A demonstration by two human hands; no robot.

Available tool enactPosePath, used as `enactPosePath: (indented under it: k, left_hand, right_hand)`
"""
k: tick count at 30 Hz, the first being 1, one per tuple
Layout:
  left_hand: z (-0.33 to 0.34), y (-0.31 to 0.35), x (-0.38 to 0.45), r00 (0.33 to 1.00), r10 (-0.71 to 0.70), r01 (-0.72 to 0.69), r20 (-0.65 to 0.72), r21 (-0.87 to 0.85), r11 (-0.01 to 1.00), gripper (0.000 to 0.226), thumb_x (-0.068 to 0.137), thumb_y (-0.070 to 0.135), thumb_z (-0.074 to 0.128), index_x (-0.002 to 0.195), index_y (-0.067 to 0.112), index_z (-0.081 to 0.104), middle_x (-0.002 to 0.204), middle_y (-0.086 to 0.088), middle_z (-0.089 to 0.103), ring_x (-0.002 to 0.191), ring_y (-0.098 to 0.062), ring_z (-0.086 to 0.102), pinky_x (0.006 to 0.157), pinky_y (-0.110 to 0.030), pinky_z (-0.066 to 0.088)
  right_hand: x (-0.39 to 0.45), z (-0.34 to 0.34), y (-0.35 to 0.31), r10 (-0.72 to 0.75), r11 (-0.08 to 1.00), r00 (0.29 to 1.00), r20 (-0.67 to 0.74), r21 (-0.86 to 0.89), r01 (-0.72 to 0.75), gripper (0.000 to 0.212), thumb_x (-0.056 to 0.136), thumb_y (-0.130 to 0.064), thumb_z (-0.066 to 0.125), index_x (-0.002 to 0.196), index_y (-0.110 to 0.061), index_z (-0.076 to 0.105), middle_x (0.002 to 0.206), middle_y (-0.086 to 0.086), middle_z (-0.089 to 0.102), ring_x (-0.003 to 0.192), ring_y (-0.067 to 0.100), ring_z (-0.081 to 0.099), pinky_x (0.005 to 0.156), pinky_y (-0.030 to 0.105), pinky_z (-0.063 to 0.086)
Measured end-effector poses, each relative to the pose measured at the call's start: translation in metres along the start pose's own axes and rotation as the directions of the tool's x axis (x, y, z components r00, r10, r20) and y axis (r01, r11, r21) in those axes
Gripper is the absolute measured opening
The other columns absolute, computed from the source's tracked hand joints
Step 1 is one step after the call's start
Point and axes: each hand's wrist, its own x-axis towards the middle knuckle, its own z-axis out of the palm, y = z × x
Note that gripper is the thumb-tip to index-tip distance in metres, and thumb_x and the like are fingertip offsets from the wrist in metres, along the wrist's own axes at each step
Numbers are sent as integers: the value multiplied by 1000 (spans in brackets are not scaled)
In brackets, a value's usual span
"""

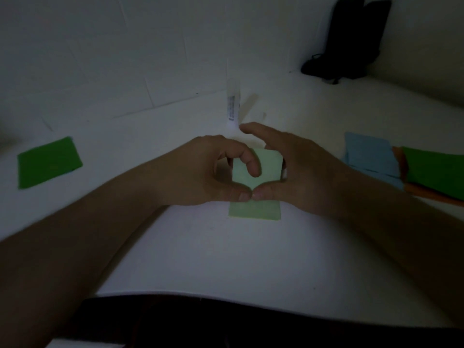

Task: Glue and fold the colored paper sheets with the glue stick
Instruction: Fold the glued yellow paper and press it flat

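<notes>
A pale green paper sheet (254,209) lies near the middle of the white counter (200,252), its near edge flat and its far part lifted and folded toward the person. The left hand (200,172) grips it from the left, forefinger curled over the raised flap and thumb pressing down at the crease. The right hand (296,169) holds the sheet's right side, thumb tip touching the left thumb, its forefinger stretched out above the paper. Just beyond the hands a glue stick (233,104) stands upright, blurred in the dim light. A dark green sheet (47,162) lies well apart to the left. To the right sits a stack of sheets: light blue (369,154), orange and green. A black object (349,41) leans in the far corner.
</notes>
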Motion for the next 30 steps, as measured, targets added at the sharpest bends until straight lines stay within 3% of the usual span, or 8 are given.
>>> enactPosePath:
  k: [5,8,12,16,20,23,28,30]
  left_hand:
    - [-8,-2,-4,998,-28,26,53,39,999,38,74,30,90,104,44,70,108,4,66,89,3,61,75,-10,45]
    - [-8,-3,-3,995,-59,59,86,3,998,36,76,37,90,105,45,69,112,2,68,93,-9,67,81,-25,54]
    - [0,3,2,1000,-14,14,-15,-13,1000,28,79,25,89,102,30,74,88,21,66,73,9,62,66,-5,42]
    - [1,2,3,999,28,-26,-35,47,999,31,77,27,90,103,34,74,105,20,63,88,14,59,75,-2,38]
    - [-6,-4,-1,999,-34,34,-11,40,999,37,75,33,90,102,49,70,116,9,63,104,3,58,88,-19,46]
    - [-7,-5,-2,999,-52,52,-6,72,996,40,75,36,89,102,55,67,118,7,62,103,3,56,89,-23,43]
    - [0,2,3,1000,-16,16,-11,16,1000,31,78,23,88,102,38,74,109,20,64,93,12,60,79,-5,41]
    - [2,6,4,999,32,-32,-3,17,999,28,80,19,88,102,29,76,104,26,65,90,16,60,77,-1,39]
  right_hand:
    - [-2,-13,5,18,995,998,60,-95,-12,117,70,-42,90,155,-55,10,104,-33,41,100,-21,43,76,12,35]
    - [-4,-18,7,27,991,998,55,-130,-20,120,68,-43,90,154,-56,8,103,-29,41,97,-23,40,72,11,32]
    - [-1,-7,0,28,999,999,-23,-38,-28,107,74,-45,86,154,-54,16,117,-24,49,102,-8,48,84,18,38]
    - [-1,0,-1,7,1000,1000,0,-14,-7,103,79,-43,84,156,-52,16,146,-13,46,125,1,42,104,29,35]
    - [0,-14,1,37,996,998,54,-83,-32,112,75,-35,89,155,-54,12,114,-32,45,101,-18,45,83,11,41]
    - [-5,-21,7,43,992,996,73,-123,-33,115,74,-34,89,156,-53,9,104,-27,45,96,-20,42,71,11,36]
    - [1,-10,1,37,998,999,19,-53,-36,110,76,-39,87,156,-51,13,120,-33,46,99,-18,45,85,8,38]
    - [3,-1,-1,21,1000,1000,0,-18,-21,107,77,-41,86,157,-51,14,135,-23,46,114,-9,43,97,21,36]
